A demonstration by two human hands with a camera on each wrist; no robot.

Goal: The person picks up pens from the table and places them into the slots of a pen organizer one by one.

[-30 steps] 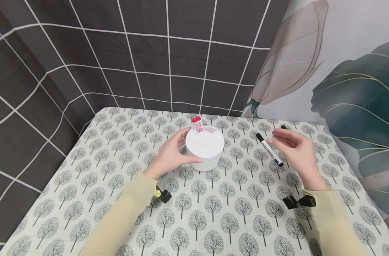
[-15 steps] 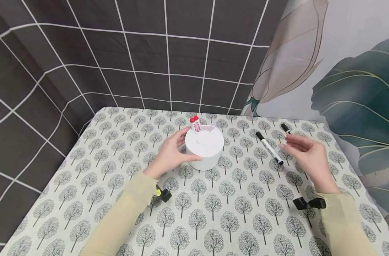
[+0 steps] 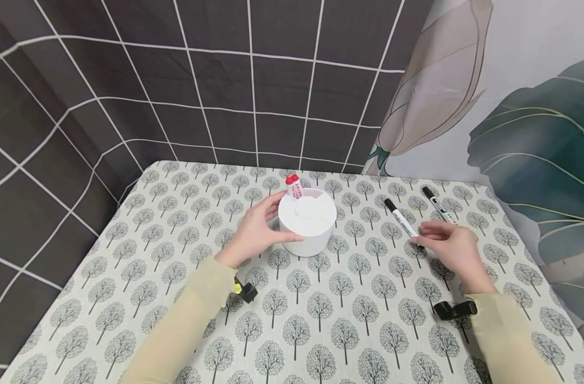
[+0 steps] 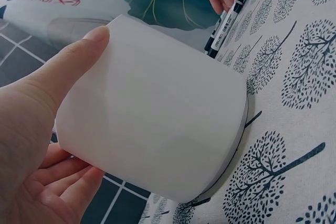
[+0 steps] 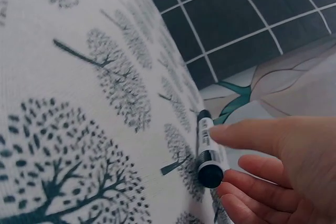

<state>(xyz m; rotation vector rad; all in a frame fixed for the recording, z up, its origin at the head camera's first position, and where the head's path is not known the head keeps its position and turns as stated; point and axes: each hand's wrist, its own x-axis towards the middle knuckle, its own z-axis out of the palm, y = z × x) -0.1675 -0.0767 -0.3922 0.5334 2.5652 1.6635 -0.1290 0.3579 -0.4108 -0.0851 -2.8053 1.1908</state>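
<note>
Gripping the white round holder [image 3: 306,222] from its left side, the left hand [image 3: 255,232] has its thumb along the near wall and its fingers curled round the far wall, as the left wrist view shows with the thumb tip up near the rim. The holder stands upright on the tree-print tablecloth [image 3: 320,320], a little left of the table's middle, and 2 red-capped markers [image 3: 294,186] stick up from its back edge, side by side. To the right, the right hand [image 3: 452,248] lies low over the cloth with its fingertips at the near end of a black-and-white marker [image 3: 402,222] that lies flat, pointing away towards the wall. In the right wrist view the thumb [image 5: 247,135] rests on top of this marker's barrel close to its dark near end, while the other fingers curl in just under that end; whether they already pinch it cannot be told for sure. A second black-and-white marker [image 3: 438,204] lies flat just beyond and to the right of the first, near but apart from it, and no hand touches it. Both forearms are in pale yellow sleeves [image 3: 186,325], each with a small black camera mount at the wrist.
</note>
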